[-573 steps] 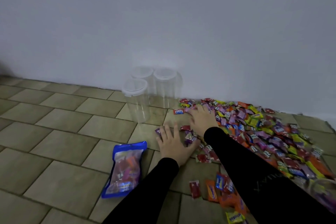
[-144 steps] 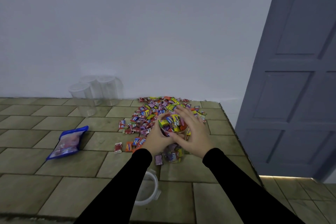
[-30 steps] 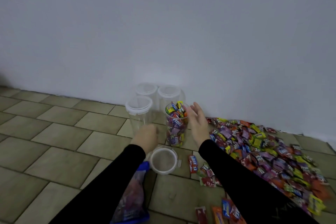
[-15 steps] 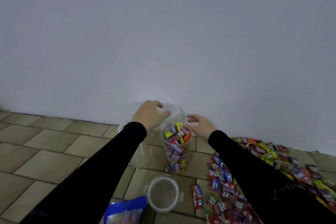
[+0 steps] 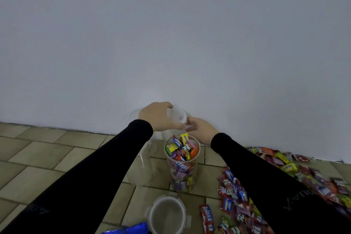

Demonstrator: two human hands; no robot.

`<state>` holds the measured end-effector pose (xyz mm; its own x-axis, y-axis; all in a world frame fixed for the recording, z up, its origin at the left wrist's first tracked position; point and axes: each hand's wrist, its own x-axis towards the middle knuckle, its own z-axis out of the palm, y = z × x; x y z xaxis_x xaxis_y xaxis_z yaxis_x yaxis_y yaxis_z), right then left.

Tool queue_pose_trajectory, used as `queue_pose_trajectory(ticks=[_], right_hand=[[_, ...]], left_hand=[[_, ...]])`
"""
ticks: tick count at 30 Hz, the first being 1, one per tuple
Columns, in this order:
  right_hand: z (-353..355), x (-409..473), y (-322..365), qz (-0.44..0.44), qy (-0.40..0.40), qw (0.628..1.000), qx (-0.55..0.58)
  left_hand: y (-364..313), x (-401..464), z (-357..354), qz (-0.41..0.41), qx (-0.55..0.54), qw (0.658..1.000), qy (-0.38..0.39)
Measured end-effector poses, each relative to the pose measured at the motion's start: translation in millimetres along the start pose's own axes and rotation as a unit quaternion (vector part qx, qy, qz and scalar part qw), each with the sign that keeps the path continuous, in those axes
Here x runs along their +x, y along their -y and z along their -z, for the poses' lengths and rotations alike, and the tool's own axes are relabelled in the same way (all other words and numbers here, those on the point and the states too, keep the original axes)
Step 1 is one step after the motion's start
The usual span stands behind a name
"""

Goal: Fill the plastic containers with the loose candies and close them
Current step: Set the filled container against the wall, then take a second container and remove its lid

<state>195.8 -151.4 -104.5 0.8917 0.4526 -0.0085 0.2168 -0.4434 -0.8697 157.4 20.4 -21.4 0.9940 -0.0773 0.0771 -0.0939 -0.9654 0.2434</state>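
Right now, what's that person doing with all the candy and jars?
A person is packing candies into clear jars on the tiled floor. One jar is full but has no lid yet; its lid lies in front. Both hands, left and right, reach to an empty lidded jar by the wall. Loose candies lie at right.

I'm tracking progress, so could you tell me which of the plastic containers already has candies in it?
The lidless container nearest the camera, packed to its rim with candies; the empty container behind it is lidded, between both hands.
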Motion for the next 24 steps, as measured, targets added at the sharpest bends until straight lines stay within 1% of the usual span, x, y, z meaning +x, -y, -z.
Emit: queue_pose_trajectory(ticks=[3,7,13,16,20,24], right_hand=[[13,-8,9,0.024,-0.038,0.999,-0.011],[37,-28,32,0.058,-0.061,0.996,-0.023],[68,-81,54,0.080,-0.094,0.991,-0.052],[72,-122,62,0.093,-0.105,0.988,-0.060],[72,-175,66,0.108,-0.181,0.977,-0.035],[77,-231,58,0.099,-0.252,0.962,-0.034]], left_hand=[[-8,-6,9,-0.012,-0.021,0.998,-0.052],[-27,-20,26,-0.034,-0.063,0.992,-0.106],[-77,-55,47,-0.069,-0.122,0.976,-0.164],[-103,-76,51,-0.065,-0.180,0.969,-0.157],[-136,-103,50,-0.061,-0.260,0.956,-0.120],[-171,-137,36,-0.104,-0.303,0.943,-0.091]])
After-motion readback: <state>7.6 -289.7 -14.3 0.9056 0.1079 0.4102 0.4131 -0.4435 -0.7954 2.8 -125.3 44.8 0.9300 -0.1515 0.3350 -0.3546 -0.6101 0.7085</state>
